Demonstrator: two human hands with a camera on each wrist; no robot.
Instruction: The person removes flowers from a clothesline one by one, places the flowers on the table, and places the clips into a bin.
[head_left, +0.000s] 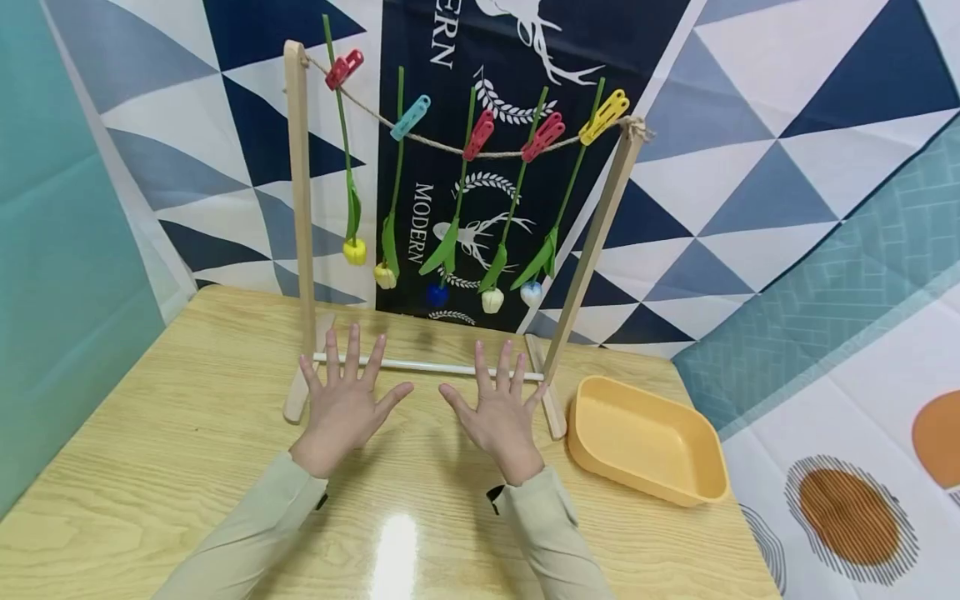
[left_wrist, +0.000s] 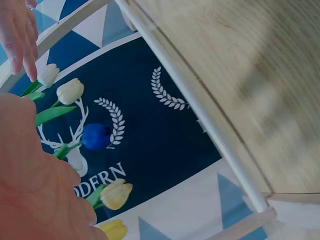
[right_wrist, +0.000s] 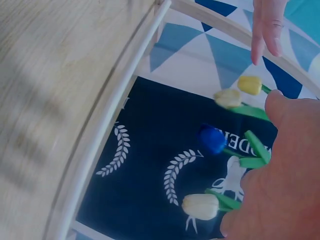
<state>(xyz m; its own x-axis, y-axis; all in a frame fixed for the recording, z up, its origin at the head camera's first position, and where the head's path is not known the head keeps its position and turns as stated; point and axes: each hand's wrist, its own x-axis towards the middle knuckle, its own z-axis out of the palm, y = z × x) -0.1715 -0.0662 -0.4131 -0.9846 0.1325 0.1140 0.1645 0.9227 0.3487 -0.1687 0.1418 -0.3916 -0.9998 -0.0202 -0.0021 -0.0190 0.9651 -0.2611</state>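
My left hand (head_left: 343,412) is held over the table with its fingers spread, nothing in it. Beside it my right hand (head_left: 501,417) spreads its fingers the same way, also holding nothing. Both are in front of a wooden frame (head_left: 302,200), their fingertips overlapping its white crossbar (head_left: 427,367) in the head view. Across the frame's top runs a twine (head_left: 442,147). Tulips hang upside down from it by clothespins: a bright yellow tulip (head_left: 355,252), a pale yellow one (head_left: 386,276), a blue one (head_left: 437,295), a white one (head_left: 492,301) and a white-blue one (head_left: 531,293).
A yellow-orange plastic basin (head_left: 647,437) stands on the table (head_left: 187,467) right of the frame. The clothespins are red, blue (head_left: 410,117) and yellow (head_left: 603,117). Patterned cloth (head_left: 750,150) covers the wall close behind the frame.
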